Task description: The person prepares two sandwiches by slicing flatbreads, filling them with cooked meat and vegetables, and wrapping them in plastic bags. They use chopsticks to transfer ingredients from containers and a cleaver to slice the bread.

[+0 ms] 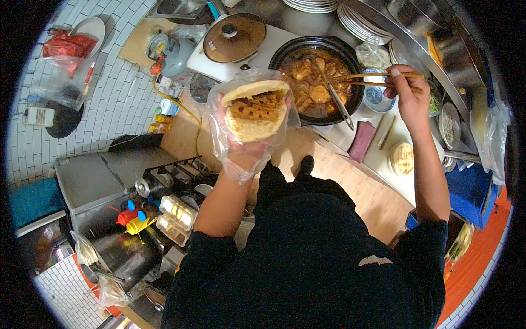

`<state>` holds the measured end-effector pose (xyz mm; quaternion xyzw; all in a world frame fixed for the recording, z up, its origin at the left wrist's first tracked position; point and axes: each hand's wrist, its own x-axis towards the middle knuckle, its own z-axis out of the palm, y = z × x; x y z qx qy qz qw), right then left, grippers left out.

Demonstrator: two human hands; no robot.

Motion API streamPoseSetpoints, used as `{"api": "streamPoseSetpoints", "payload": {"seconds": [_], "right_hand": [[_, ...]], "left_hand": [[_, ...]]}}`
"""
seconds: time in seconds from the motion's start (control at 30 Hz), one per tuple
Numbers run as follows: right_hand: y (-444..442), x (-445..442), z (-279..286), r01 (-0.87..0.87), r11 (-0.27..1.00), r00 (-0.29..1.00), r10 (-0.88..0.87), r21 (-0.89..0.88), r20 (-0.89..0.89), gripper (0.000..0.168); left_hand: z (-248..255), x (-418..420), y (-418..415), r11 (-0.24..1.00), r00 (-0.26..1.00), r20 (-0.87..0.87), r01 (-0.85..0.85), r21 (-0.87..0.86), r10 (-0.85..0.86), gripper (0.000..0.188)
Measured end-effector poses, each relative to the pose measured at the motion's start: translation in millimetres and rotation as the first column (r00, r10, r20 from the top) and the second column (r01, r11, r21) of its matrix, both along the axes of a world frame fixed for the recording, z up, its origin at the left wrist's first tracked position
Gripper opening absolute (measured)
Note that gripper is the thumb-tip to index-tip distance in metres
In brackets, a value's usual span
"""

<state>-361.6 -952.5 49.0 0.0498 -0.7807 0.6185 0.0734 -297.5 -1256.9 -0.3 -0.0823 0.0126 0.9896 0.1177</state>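
My left hand (250,144), inside a clear plastic bag (242,170), holds a split flatbread bun (254,127) whose brown filling (257,107) shows through its opening. With my right hand (411,96) I grip a pair of wooden chopsticks (370,79), their tips spread over the black pot (274,61). The pot holds pieces of food in brown sauce (304,96). A metal utensil (333,94) leans in the stew, its handle over the near rim. Below my right hand, another round flatbread (402,158) lies on the white board (380,164).
Beside the pot stand a lidded pan (235,38) and a blue-patterned bowl (376,96). A purple folded cloth (362,141) and a knife-like tool (386,130) lie nearer. Stacked plates (361,26) line the back; a gas cylinder (176,55) with a yellow hose stands left.
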Motion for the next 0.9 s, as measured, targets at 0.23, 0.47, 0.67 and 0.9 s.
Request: {"api": "streamPoseSetpoints", "payload": {"seconds": [0.23, 0.47, 0.67, 0.9], "right_hand": [[-33.0, 56.4, 56.0, -0.179, 0.974, 0.904, 0.107, -0.139, -0.413, 0.020], [-72.0, 58.7, 43.4, -0.332, 0.896, 0.726, 0.442, 0.294, -0.527, 0.008], [-56.6, 70.8, 43.3, -0.372, 0.868, 0.692, 0.495, 0.328, -0.526, 0.009], [-59.8, 68.3, 46.6, -0.437, 0.842, 0.614, 0.537, 0.318, -0.578, 0.007]], "left_hand": [[-18.7, -11.6, -5.5, 0.972, 0.984, -0.153, -0.117, -0.206, 0.086, 0.073], [-0.9, -17.4, 13.2, 0.994, 0.996, -0.033, -0.089, -0.071, 0.086, 0.071], [4.2, -18.0, 22.7, 0.987, 0.981, -0.131, -0.132, 0.092, 0.143, 0.073], [-8.2, -2.9, 25.6, 0.972, 0.963, -0.141, -0.222, 0.076, 0.231, 0.077]]}}
